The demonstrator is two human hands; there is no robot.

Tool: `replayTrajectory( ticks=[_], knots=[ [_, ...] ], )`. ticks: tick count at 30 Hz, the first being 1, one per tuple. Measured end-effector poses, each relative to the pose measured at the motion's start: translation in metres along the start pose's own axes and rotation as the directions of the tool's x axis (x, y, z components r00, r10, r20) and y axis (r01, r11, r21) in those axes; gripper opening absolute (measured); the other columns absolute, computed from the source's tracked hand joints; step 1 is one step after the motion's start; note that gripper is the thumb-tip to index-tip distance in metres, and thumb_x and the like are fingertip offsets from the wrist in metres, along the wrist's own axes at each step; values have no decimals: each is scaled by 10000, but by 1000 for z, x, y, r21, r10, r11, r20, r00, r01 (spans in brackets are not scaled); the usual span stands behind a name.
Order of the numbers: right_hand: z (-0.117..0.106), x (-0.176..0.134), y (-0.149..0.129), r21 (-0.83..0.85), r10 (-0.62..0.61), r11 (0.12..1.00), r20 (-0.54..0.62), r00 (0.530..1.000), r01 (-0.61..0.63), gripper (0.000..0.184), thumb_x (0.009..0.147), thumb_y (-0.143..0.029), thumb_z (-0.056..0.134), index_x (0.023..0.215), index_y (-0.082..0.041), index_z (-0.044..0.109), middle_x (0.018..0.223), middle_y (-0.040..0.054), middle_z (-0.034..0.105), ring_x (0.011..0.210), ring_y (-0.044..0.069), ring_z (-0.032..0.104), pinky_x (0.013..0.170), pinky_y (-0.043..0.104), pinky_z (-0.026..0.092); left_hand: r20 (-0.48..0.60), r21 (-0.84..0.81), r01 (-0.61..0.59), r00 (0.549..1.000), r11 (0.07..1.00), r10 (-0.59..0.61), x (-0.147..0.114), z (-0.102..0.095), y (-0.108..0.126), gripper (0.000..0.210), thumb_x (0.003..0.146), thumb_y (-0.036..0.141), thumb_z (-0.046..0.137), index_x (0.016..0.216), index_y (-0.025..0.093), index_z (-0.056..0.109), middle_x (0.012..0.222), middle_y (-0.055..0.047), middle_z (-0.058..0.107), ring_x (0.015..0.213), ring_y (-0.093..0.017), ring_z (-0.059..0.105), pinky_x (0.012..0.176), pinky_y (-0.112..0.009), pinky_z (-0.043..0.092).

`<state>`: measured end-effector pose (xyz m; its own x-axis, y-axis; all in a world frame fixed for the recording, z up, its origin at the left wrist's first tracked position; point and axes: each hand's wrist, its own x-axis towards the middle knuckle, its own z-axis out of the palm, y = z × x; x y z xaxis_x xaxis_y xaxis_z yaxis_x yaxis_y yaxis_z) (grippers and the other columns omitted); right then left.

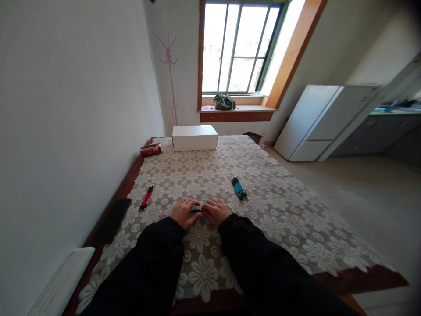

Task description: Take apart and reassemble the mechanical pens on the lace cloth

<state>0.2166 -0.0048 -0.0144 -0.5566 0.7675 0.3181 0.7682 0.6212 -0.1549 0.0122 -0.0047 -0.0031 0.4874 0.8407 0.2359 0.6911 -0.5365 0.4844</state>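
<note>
Head view: a person in dark sleeves works over a table, the right hand (pixel 216 211) pinching the red part of a black-and-red pen (pixel 196 210) between thumb and fingers. The left hand (pixel 184 213) curls around the black end; whether its fingers press on the barrel, one cannot tell. The pen lies crosswise between the two hands, just above a flower-patterned lace tablecloth (pixel 269 226), whose scalloped edge leaves a strip of the reddish-brown table (pixel 362 281) bare. Side by side to the left lie red-and-black pens (pixel 146 197); a bunch of teal-and-black pens (pixel 239 188) rests to the right. Near the wall, a flat dark object (pixel 112 221) sits at the table's left edge. Beyond stand a pink coat rack (pixel 170 66), a bright window (pixel 243 48) and a white refrigerator (pixel 315 123). At the far end, a white box (pixel 194 139) appears closed, its contents hidden, beside a red packet (pixel 151 150). A dark, slumped bag (pixel 224 102) occupies the windowsill (pixel 248 108).
</note>
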Motion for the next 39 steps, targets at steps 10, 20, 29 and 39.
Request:
replayTrajectory(
  ticks=[10,20,29,39],
  knots=[
    [2,0,1,9,-17,1000,-5,1000,17,170,930,-358,544,914,-231,656,901,32,636,885,175,546,768,293,360,20,-10,-26,999,1000,26,0,0,-1,196,874,385,556,945,219,633,1050,-59,658,1056,-226,536,942,-369,418],
    [4,-1,2,13,-25,1000,-19,1000,25,176,924,-371,558,913,-232,664,883,33,639,880,174,550,770,296,363,3,-20,-33,999,999,33,0,2,-2,183,861,377,571,922,228,659,1046,-52,666,1058,-224,540,946,-375,430],
    [4,-1,2,15,-22,1000,-15,1000,22,172,929,-351,543,903,-230,662,892,33,643,883,179,553,771,305,368,-5,-3,-42,999,999,42,0,2,-2,231,887,402,538,990,232,656,1076,-54,665,1077,-232,541,937,-381,432],
    [3,0,2,23,-23,999,4,1000,23,180,934,-348,536,917,-234,673,898,39,636,887,176,539,777,292,369,27,-11,-19,999,1000,19,0,1,-1,169,868,360,563,929,233,657,1048,-45,671,1076,-223,541,957,-371,426]
  ],
)
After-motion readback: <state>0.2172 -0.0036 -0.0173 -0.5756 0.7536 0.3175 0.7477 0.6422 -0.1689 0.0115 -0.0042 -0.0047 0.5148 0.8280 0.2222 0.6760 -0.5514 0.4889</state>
